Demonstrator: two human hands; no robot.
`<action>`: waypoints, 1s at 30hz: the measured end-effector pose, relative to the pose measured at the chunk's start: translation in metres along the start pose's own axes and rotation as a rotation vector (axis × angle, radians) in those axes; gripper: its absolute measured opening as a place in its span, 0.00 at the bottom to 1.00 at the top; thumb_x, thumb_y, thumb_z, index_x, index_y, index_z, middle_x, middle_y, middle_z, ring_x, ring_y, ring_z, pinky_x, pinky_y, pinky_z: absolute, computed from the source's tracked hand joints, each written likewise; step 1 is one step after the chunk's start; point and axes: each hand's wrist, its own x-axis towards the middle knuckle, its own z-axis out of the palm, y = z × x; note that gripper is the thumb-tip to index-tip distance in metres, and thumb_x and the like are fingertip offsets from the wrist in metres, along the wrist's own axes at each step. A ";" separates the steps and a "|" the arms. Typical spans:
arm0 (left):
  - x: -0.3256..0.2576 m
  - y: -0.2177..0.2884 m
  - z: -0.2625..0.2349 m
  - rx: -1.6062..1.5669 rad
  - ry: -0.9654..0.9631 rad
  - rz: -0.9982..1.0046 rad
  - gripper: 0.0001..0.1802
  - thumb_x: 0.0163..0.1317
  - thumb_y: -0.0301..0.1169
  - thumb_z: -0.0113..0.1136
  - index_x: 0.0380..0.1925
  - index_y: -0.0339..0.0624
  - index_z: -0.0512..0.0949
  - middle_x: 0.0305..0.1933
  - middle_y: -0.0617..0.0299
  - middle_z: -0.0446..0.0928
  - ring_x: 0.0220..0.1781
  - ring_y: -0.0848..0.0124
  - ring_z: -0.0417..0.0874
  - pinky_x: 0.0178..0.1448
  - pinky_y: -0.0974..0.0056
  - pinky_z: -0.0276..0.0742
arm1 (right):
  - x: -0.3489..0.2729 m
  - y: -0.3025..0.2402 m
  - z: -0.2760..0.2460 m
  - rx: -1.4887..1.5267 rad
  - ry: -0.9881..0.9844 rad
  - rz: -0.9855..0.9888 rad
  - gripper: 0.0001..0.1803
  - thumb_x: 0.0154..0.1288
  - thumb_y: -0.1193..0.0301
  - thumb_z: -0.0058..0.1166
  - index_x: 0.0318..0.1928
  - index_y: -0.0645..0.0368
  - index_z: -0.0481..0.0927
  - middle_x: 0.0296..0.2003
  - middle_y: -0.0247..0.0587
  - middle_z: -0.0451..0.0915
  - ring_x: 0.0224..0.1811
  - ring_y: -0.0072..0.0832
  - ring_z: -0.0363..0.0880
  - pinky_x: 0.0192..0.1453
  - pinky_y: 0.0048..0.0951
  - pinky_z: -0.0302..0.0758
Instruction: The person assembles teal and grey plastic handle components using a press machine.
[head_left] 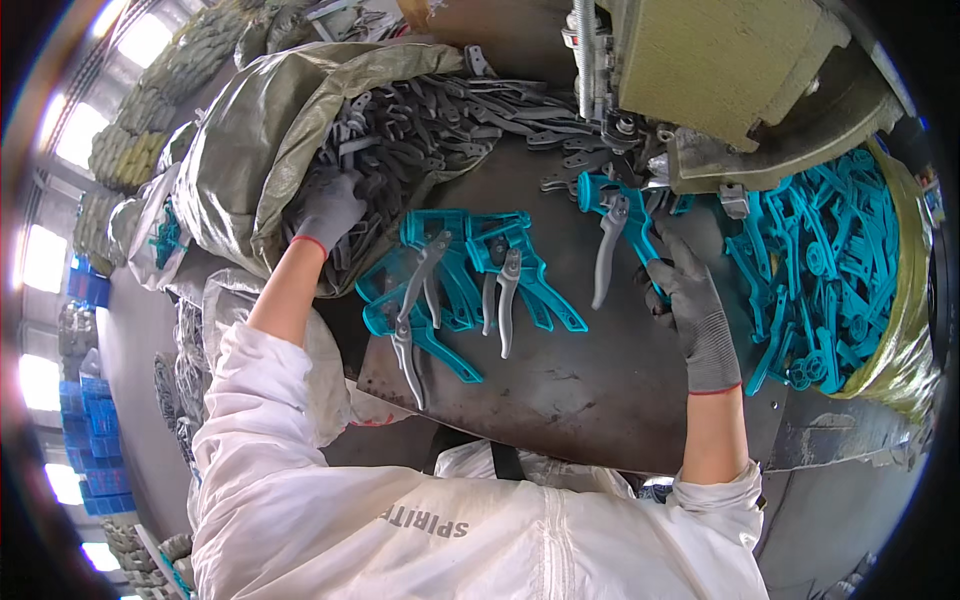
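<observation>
Teal plastic tool body with a curved grey lever [637, 238] lies beside the olive-painted machine [725, 75], its handle clasped by the grey-gloved right hand [690, 300]. The grey-gloved left hand [332, 208] is among loose dark-grey levers [430, 125] (its grip I cannot tell): probably part-picking, next calling for a clean withdrawal.

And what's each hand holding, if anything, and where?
Right hand: teal hand tool, by the lower end of its handle. Left hand: among gray levers; any grip is hidden.
</observation>
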 end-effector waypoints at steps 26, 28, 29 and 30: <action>-0.034 0.245 -0.066 -1.488 -0.606 -0.123 0.21 0.69 0.41 0.45 0.45 0.31 0.72 0.33 0.59 0.76 0.32 0.77 0.77 0.34 0.69 0.76 | -0.011 0.069 -0.081 -0.424 0.750 -0.306 0.18 0.66 0.62 0.46 0.47 0.64 0.75 0.37 0.47 0.79 0.42 0.33 0.78 0.47 0.28 0.73; -0.022 0.251 -0.085 -1.317 -0.667 -0.049 0.21 0.69 0.40 0.45 0.49 0.31 0.70 0.35 0.60 0.76 0.33 0.77 0.77 0.38 0.70 0.76 | -0.025 0.059 -0.052 -0.156 0.768 -0.336 0.16 0.66 0.64 0.47 0.46 0.64 0.76 0.36 0.42 0.79 0.41 0.27 0.78 0.47 0.24 0.72; -0.022 0.250 -0.078 -1.538 -0.694 -0.095 0.19 0.68 0.38 0.46 0.50 0.33 0.70 0.36 0.60 0.76 0.36 0.76 0.77 0.44 0.71 0.74 | -0.029 0.055 -0.037 -0.084 0.621 -0.388 0.14 0.66 0.67 0.47 0.45 0.64 0.77 0.36 0.39 0.79 0.39 0.22 0.76 0.46 0.22 0.71; -0.020 0.247 -0.065 -1.527 -0.686 -0.109 0.19 0.68 0.38 0.46 0.50 0.33 0.70 0.36 0.60 0.76 0.36 0.76 0.77 0.44 0.71 0.74 | -0.031 0.053 -0.027 -0.012 0.476 -0.439 0.12 0.65 0.70 0.48 0.45 0.64 0.78 0.35 0.35 0.78 0.38 0.17 0.74 0.45 0.19 0.70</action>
